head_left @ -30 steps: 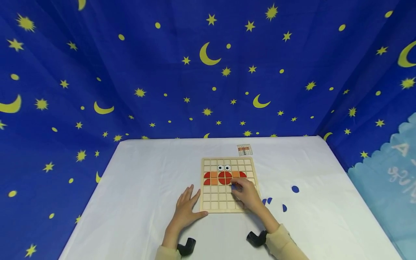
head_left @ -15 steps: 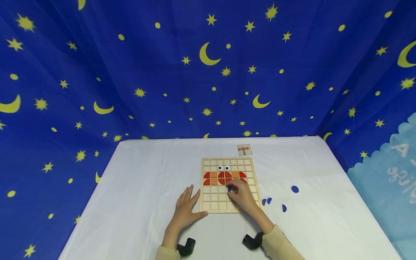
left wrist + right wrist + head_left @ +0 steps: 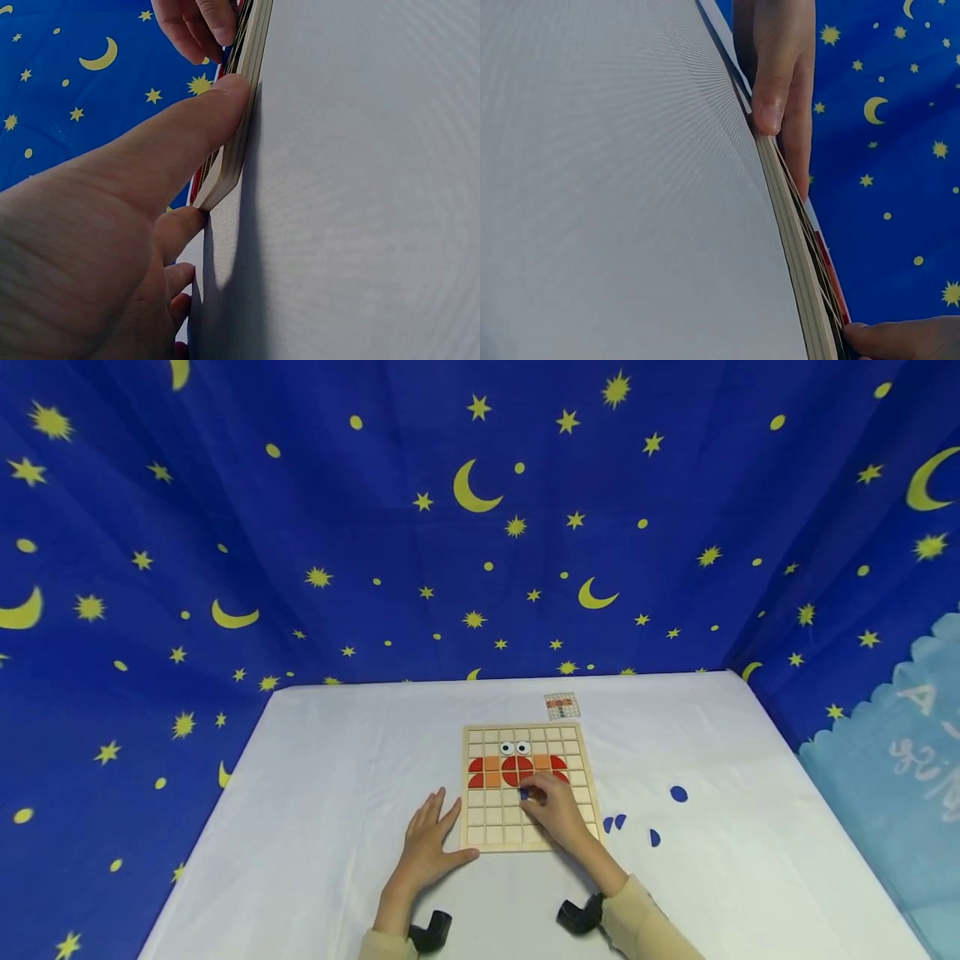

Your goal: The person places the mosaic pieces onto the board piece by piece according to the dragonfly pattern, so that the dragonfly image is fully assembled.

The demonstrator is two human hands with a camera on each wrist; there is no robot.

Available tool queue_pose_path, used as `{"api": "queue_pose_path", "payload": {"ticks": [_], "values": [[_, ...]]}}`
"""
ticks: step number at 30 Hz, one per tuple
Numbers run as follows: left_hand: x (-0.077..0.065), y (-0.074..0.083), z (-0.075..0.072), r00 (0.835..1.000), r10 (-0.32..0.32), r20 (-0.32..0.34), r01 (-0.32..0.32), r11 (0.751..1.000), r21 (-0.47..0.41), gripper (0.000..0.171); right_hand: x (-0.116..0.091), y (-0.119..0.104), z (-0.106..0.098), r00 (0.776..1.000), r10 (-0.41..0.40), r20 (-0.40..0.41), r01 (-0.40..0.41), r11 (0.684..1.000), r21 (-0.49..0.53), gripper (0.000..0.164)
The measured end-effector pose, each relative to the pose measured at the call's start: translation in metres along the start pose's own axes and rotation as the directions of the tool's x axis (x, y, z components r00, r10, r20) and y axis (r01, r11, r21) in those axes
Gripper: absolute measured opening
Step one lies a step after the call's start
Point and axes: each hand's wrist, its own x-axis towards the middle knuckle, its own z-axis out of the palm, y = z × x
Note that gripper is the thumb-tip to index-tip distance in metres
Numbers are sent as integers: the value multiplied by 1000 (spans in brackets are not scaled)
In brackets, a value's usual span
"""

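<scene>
On the white table lies a wooden grid board (image 3: 486, 835) with red and orange pieces (image 3: 517, 771) and two round eye pieces (image 3: 515, 748) set in its squares. My left hand (image 3: 431, 847) lies spread at the board's near left corner, its thumb on the front edge and a finger at the side, as the left wrist view shows. Over the board's middle, just below the red circle, my right hand (image 3: 555, 810) pinches a small blue piece (image 3: 524, 794) between thumb and fingers. Most of that piece is hidden by the fingers.
Right of the board lie a round blue piece (image 3: 678, 793) and several blue half-round pieces (image 3: 655, 837). A small pattern card (image 3: 562, 706) sits behind the board. Black wrist mounts (image 3: 580, 916) show below both hands. A blue star-patterned cloth (image 3: 480, 552) hangs behind the table.
My right hand has moved slightly left over the board with the blue piece, uncovering the red pieces on the right. The left hand has stayed in place.
</scene>
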Motion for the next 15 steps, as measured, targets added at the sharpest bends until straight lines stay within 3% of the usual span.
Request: {"api": "queue_pose_path", "payload": {"ticks": [7,15], "values": [[0,0,1,1000,10,2,-10,1000,-3,89,0,-1,-18,999,11,-37,-12,999,-31,27],[-2,2,-3,1000,8,4,-8,1000,1,90,-6,12,-74,990,32,-138,-55,985,-161,26]]}}
